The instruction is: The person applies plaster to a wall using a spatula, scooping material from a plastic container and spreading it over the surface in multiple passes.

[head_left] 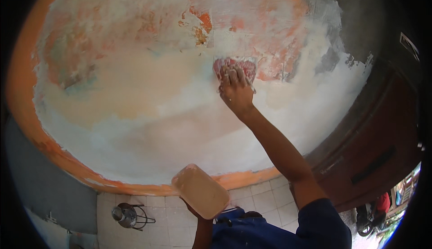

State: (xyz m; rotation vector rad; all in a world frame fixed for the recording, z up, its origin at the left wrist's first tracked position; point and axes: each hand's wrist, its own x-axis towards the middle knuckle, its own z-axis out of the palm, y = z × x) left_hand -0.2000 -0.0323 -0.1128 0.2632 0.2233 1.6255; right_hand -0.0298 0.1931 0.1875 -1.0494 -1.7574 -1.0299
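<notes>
My right hand (237,87) is raised against the wall (180,132), closed round a red, putty-smeared spreader (249,69) whose wide edge lies on the surface. Pale smears coat the fingers. Below and to the left, my left hand (191,207) supports a tan rectangular tub (201,192) with rounded corners, tilted in front of my body. Most of that hand is hidden by the tub. White filler covers the wall's lower part, while older reddish patches (279,42) show above and beside the spreader.
An orange painted border (67,161) runs round the filler. On the white tiled floor (166,215) at lower left stands a dark round vessel on a metal-legged stand (130,216). A dark reddish-brown panel (373,132) is at the right, with a red and black object (375,213) below it.
</notes>
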